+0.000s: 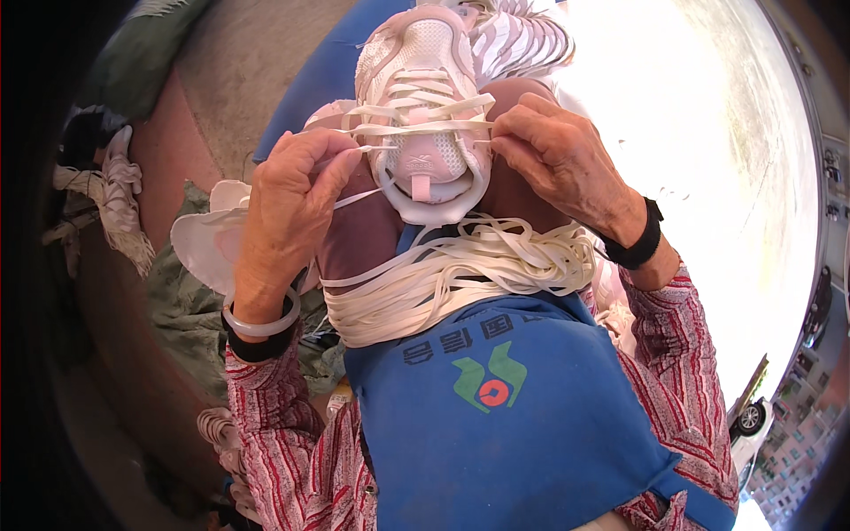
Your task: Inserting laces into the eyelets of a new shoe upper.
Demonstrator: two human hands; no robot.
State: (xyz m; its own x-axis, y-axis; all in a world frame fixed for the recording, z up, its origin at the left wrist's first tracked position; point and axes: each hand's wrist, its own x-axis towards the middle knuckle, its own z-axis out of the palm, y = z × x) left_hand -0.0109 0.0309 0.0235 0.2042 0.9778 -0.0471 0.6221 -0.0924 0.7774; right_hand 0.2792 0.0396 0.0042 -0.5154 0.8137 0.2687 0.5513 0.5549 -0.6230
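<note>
A pale pink and white sneaker (427, 46) rests upright between my knees, its toe pointing away and its heel opening toward me. White shoelace (423, 113) crosses its tongue in several rows, with the upper rows threaded through the eyelets. At the shoe's left side my left hand (292, 199) pinches a shoelace, and a thin white tip sticks out past the fingers over the tongue. My right hand (562, 159) is closed at the right eyelet edge, thumb and forefinger pinching the other lace end. A thick bundle of loose white laces (469, 270) lies across my lap.
A blue apron (522, 425) covers my lap below the laces. Stacked pale shoes (522, 40) stand beyond the sneaker. White shoe pieces (205, 239) sit by my left forearm, above green cloth (181, 310). More white laces (119, 190) hang at far left.
</note>
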